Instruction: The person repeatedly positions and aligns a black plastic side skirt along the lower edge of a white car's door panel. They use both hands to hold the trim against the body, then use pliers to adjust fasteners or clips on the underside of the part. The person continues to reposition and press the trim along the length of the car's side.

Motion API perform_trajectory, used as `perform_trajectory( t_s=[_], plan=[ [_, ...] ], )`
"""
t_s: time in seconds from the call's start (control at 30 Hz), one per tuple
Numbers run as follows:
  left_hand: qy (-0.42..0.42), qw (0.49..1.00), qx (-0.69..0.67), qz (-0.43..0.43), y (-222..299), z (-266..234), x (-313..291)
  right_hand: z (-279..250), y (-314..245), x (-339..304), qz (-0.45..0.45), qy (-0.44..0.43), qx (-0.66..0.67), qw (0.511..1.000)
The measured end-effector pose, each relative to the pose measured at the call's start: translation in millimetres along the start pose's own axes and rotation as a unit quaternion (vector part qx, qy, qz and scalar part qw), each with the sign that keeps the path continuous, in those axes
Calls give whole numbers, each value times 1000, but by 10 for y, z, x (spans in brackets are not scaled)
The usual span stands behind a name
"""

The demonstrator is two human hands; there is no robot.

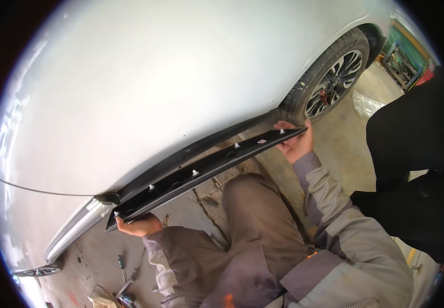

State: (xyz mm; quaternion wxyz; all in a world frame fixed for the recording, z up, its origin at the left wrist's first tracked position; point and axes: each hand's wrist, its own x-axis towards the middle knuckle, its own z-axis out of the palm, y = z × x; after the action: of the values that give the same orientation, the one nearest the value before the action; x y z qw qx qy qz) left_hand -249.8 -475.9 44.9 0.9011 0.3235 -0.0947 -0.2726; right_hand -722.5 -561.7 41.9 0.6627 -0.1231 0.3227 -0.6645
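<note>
A long black car trim strip (211, 162) spans between my two hands, its inner side with several white clips facing up. My left hand (141, 225) grips its near-left end, thumb beside the last clip. At the far right end my right hand (299, 143) is closed around the strip, fingers partly hidden behind it. Beyond the strip stands a white car (145, 92), whose dark lower sill (201, 146) runs roughly alongside the strip. A few small holes dot the car's lower panel above the sill.
A car wheel (335, 84) stands at the upper right. Next to my right arm is a person in black trousers (407, 138). Screwdrivers (122, 267) and other tools lie on the concrete floor (91, 251) at lower left. Clear plastic sheeting (368, 104) lies behind the wheel.
</note>
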Motion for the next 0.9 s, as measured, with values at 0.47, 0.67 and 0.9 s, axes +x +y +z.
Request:
perform_trajectory(
  t_s=[0.47,0.67,0.9],
  plan=[
    [-11,999,34,-13,-195,278,-64,377,-345,482,6,46,-37,998],
    [27,994,68,-79,-240,350,-63,353,-374,458,11,54,-53,997],
    [76,987,124,-69,-237,415,140,465,-346,481,18,66,-79,995]
  ],
)
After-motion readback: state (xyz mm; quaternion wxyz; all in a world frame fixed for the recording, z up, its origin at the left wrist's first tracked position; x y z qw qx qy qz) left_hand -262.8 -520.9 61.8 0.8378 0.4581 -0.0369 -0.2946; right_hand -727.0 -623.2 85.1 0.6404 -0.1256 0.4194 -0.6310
